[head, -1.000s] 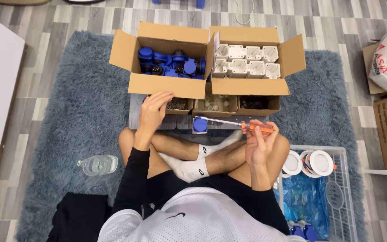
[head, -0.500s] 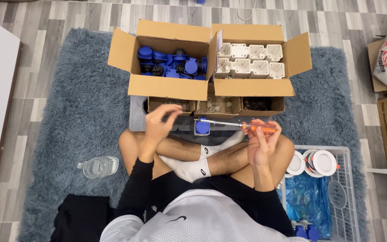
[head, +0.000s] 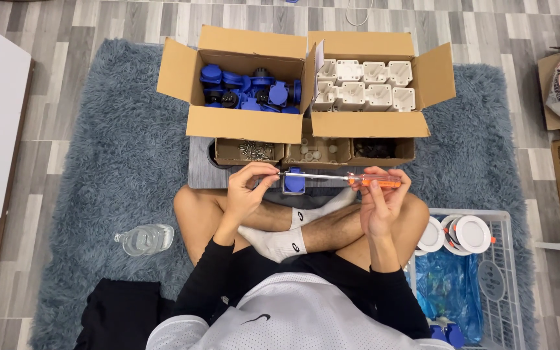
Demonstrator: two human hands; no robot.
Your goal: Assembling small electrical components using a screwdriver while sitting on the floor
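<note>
I sit cross-legged on a blue-grey shaggy rug. My right hand grips the orange handle of a screwdriver, held level with its shaft pointing left. My left hand pinches at the shaft's tip; whether it holds a small screw I cannot tell. Just below the tip a blue socket part rests on a grey board in front of my legs.
An open carton of blue parts and one of white parts stand ahead. Three small trays hold screws, pale bits and dark bits. A water bottle lies left; a white wire basket sits right.
My left hand left the screw tray and came back toward me to the screwdriver's tip. My right hand kept the screwdriver nearly still.
</note>
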